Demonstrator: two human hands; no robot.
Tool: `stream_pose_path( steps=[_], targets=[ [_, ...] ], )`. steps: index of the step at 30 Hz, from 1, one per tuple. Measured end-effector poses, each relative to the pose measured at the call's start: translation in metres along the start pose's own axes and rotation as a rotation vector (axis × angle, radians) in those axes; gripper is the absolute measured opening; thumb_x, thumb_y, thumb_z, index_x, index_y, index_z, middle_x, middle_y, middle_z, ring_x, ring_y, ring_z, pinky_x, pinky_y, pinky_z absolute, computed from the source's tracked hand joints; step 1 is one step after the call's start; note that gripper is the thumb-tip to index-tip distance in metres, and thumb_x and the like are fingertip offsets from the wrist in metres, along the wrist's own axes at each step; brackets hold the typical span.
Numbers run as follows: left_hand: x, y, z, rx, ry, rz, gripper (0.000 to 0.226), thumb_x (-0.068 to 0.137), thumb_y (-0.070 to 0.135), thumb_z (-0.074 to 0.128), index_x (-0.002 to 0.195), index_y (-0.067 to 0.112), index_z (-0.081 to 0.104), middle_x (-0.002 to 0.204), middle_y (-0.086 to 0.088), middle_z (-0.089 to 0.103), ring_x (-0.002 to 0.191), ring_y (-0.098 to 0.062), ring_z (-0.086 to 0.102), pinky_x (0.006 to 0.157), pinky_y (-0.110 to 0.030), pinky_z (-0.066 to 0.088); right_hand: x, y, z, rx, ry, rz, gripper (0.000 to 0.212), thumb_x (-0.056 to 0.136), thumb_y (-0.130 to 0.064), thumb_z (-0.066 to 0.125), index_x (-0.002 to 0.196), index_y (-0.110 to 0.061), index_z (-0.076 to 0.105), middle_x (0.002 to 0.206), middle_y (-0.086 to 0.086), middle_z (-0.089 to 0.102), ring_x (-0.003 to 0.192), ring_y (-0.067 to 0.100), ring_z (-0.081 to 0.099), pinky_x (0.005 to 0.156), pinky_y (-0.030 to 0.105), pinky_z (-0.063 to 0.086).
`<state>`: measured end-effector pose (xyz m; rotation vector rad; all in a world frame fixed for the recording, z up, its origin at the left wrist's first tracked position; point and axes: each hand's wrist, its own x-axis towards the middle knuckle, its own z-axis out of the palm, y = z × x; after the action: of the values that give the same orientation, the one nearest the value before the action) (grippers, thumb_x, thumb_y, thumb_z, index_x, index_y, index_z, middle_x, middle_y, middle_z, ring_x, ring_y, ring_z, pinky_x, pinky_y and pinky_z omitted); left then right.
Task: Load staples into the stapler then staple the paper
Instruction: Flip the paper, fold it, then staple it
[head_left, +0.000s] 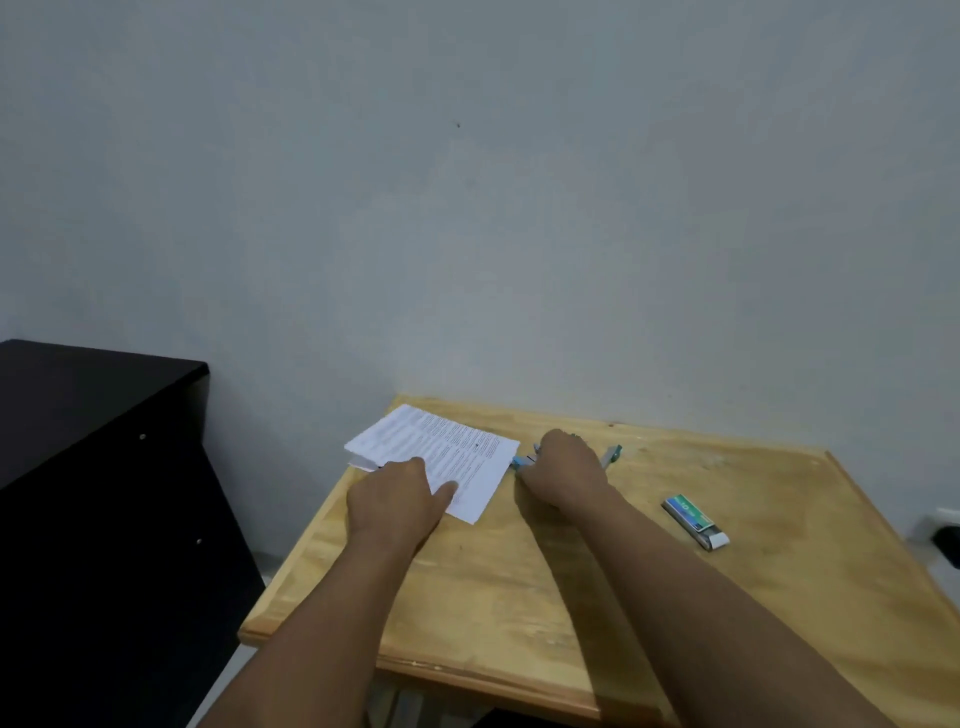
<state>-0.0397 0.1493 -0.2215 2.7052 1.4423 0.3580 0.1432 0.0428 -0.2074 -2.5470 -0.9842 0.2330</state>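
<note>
Pressing one paper — one stapler (half hidden), one staple box.

The small staple box, lying at the right on the wooden table, carries a "10" on its green-and-blue top (any other wording there is too small to read). The paper at the far left of the table bears lines of printed text, none of them legible.

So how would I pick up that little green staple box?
Pinch the staple box across its two long sides, coming straight down from above. It lies flat and alone on the table, long and narrow. One end looks slid open, so avoid squeezing there.
</note>
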Motion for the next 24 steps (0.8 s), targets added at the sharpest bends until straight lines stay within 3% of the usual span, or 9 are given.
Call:
stream_pose_path(
  steps=[3, 7, 10, 13, 16, 18, 21, 24],
  targets=[
    [0.005, 0.003, 0.000, 0.162, 0.017, 0.076, 0.048, 0.095, 0.071, 0.041, 0.086, 0.026, 0.052, 0.078, 0.008, 0.055, 0.071, -0.014, 0.056, 0.057, -0.029, 0.035, 0.005, 0.000, -0.001, -0.190, 0.077, -0.018, 0.033, 0.098, -0.036, 0.061, 0.074, -0.019, 0.046, 0.082, -0.001, 0.057, 0.080, 0.023, 0.058, 0.061, 0.030, 0.037],
    [0.008, 0.009, -0.003, 0.226, 0.043, 0.114, 0.051, 0.095, 0.072, 0.042, 0.079, 0.025, 0.051, 0.066, 0.009, 0.044, 0.065, -0.012, 0.053, 0.053, -0.029, 0.029, 0.011, 0.002, -0.011, -0.232, 0.141, -0.020, 0.030, 0.099, -0.046, 0.055, 0.092, -0.017, 0.055, 0.105, 0.004, 0.060, 0.088, 0.026, 0.063, 0.064, 0.031, 0.039],
    [0.009, 0.012, 0.000, 0.168, 0.043, 0.087, 0.055, 0.092, 0.076, 0.042, 0.075, 0.024, 0.049, 0.069, 0.010, 0.050, 0.066, -0.012, 0.054, 0.054, -0.028, 0.032, 0.013, 0.022, -0.020, -0.191, 0.196, 0.069, 0.037, 0.101, -0.046, 0.051, 0.122, -0.015, 0.055, 0.127, 0.010, 0.052, 0.105, 0.031, 0.061, 0.075, 0.037, 0.043],
    [0.009, 0.018, 0.004, -0.031, 0.026, 0.031, 0.058, 0.090, 0.078, 0.043, 0.076, 0.024, 0.055, 0.074, 0.009, 0.060, 0.069, -0.013, 0.059, 0.057, -0.029, 0.041, 0.010, 0.051, -0.021, -0.163, 0.138, 0.190, 0.055, 0.096, -0.056, 0.055, 0.134, -0.016, 0.048, 0.133, 0.013, 0.046, 0.114, 0.035, 0.058, 0.081, 0.042, 0.047],
    [0.002, 0.029, 0.009, -0.204, 0.058, 0.072, 0.055, 0.095, 0.073, 0.043, 0.107, 0.026, 0.070, 0.101, 0.010, 0.072, 0.093, -0.015, 0.067, 0.071, -0.032, 0.050, 0.004, 0.068, -0.024, -0.155, 0.061, 0.164, 0.039, 0.098, -0.043, 0.052, 0.127, -0.016, 0.055, 0.120, 0.008, 0.058, 0.104, 0.029, 0.061, 0.078, 0.039, 0.048],
    [-0.004, 0.039, 0.009, -0.325, 0.084, 0.130, 0.048, 0.098, 0.064, 0.047, 0.121, 0.028, 0.071, 0.110, 0.011, 0.071, 0.102, -0.012, 0.066, 0.075, -0.032, 0.048, -0.004, 0.072, -0.029, -0.163, 0.066, 0.122, 0.028, 0.097, -0.040, 0.054, 0.115, -0.018, 0.058, 0.109, 0.004, 0.066, 0.094, 0.024, 0.059, 0.075, 0.037, 0.050],
    [-0.019, 0.062, 0.003, -0.594, 0.105, 0.144, 0.032, 0.098, 0.055, 0.054, 0.112, 0.033, 0.073, 0.091, 0.017, 0.069, 0.084, -0.002, 0.064, 0.072, -0.031, 0.053, -0.023, 0.071, -0.032, -0.077, 0.147, 0.073, 0.023, 0.095, -0.045, 0.055, 0.101, -0.024, 0.060, 0.095, -0.001, 0.067, 0.083, 0.018, 0.060, 0.073, 0.037, 0.055],
    [-0.025, 0.087, -0.008, -0.966, 0.008, 0.022, 0.030, 0.092, 0.061, 0.059, 0.100, 0.036, 0.074, 0.088, 0.015, 0.072, 0.079, -0.004, 0.068, 0.070, -0.038, 0.061, -0.047, 0.063, -0.031, -0.005, 0.314, -0.072, 0.018, 0.090, -0.047, 0.057, 0.086, -0.030, 0.055, 0.082, -0.009, 0.057, 0.071, 0.012, 0.053, 0.063, 0.034, 0.048]
  ],
)
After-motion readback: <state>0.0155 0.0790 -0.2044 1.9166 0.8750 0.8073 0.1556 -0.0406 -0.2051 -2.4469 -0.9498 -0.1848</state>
